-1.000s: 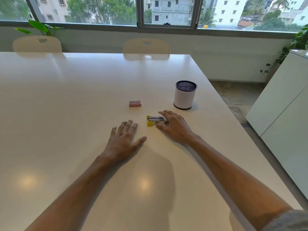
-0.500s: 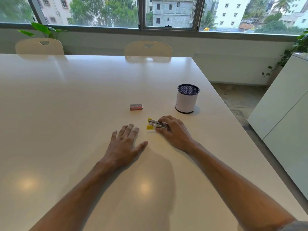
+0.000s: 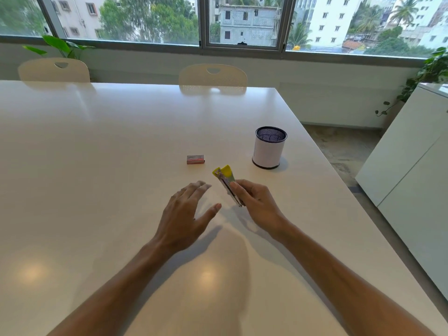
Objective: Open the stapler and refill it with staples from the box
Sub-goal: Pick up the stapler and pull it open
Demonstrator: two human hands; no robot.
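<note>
The stapler (image 3: 226, 183), which lay flat on the table (image 3: 97, 166) a second ago under the right hand's fingers, is now lifted clear of the surface and tilted, its yellow end pointing up and away, pinched at its lower half by the right hand (image 3: 254, 202). The left hand (image 3: 186, 212) has risen off the table too and hovers just beside it with fingers spread, holding nothing (blurred, so likely mid-reach). The stapler looks still closed, so opening seems the step in hand, while the staple box (image 3: 196, 159) sits untouched beyond, with the mesh pen cup (image 3: 268, 151) off to the right.
</note>
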